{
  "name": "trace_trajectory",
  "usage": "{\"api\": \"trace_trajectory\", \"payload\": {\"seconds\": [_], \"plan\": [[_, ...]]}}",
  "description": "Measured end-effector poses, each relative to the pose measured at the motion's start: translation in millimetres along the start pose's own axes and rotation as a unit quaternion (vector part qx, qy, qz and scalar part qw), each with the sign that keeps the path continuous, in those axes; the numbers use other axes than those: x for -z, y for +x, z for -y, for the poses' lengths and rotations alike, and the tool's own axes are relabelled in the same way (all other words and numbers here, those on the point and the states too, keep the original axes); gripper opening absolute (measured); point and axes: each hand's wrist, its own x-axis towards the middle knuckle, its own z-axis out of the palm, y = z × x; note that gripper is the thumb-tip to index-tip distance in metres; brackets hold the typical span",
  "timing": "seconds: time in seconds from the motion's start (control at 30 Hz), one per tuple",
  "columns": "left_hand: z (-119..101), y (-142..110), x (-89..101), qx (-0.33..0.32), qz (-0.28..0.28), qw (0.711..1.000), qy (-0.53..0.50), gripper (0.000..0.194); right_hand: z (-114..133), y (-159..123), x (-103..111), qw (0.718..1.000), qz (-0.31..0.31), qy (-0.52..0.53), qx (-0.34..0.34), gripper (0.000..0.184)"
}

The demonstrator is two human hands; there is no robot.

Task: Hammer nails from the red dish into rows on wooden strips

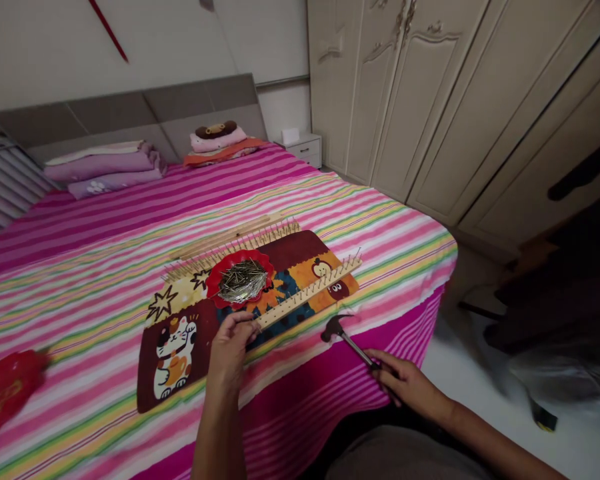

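My left hand (234, 343) is closed at the near left end of a narrow wooden strip (300, 297). A row of nails stands up from the strip towards its far right end, while small holes or marks show near my fingers. My right hand (397, 377) grips the handle of a claw hammer (336, 328), its dark head lying low over the striped cloth, apart from the strip. Beyond the strip sits a red scalloped dish (213, 288) heaped with loose nails (243, 279). A cartoon-patterned mat (200, 327) lies beneath the dish and the strip.
Behind the dish, more wooden strips (240, 237) bristle with nails. A red object (10, 387) lies at the left on the striped bedspread (90, 340). Folded bedding (110, 170) rests near the headboard (105, 113). Wardrobes (405, 100) stand at the right, with dark clothing (570, 280) nearer.
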Motion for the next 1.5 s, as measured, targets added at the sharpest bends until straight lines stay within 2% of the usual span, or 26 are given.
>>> {"api": "trace_trajectory", "payload": {"seconds": [0.13, 0.3, 0.5, 0.7, 0.9, 0.97, 1.07, 1.23, 1.37, 1.5], "plan": [[8.6, -3.2, -3.0, 0.027, 0.039, 0.998, 0.035, 0.035, 0.9, 0.4, 0.6, 1.000, 0.005, -0.002, 0.002, 0.060], [14.8, -7.9, -18.0, 0.031, 0.076, 0.995, 0.048, 0.043, 2.4, 0.5, 0.7, 1.000, 0.007, -0.004, 0.006, 0.059], [28.4, -8.5, -33.2, 0.002, 0.052, 0.995, 0.086, 0.037, 4.5, 0.2, 0.9, 1.000, 0.008, -0.010, 0.002, 0.056], [30.5, -8.8, -35.0, -0.045, 0.031, 0.985, 0.165, 0.031, 6.4, -0.3, 0.7, 1.000, 0.002, -0.006, 0.004, 0.054], [40.7, -3.5, -36.7, -0.042, 0.036, 0.988, 0.144, 0.034, 6.0, 0.5, 0.1, 1.000, 0.006, -0.003, 0.001, 0.054], [43.3, -3.2, -36.3, -0.056, 0.018, 0.984, 0.170, 0.031, 6.2, 0.1, 0.2, 1.000, 0.004, -0.004, 0.001, 0.054], [44.1, -5.2, -35.2, -0.087, -0.019, 0.961, 0.263, 0.022, 6.6, -0.4, 0.5, 1.000, 0.001, -0.006, 0.001, 0.053], [45.3, -9.4, -35.0, -0.159, -0.045, 0.898, 0.408, 0.017, 5.2, 0.5, 0.8, 1.000, 0.002, -0.004, 0.001, 0.053], [48.0, -10.7, -34.0, -0.198, -0.038, 0.860, 0.468, 0.022, 4.6, 1.0, 0.6, 1.000, 0.001, 0.005, -0.004, 0.055], [48.2, -12.2, -31.9, -0.208, -0.045, 0.845, 0.491, 0.024, 6.6, 0.4, 0.7, 1.000, 0.001, 0.007, -0.005, 0.057]]}}
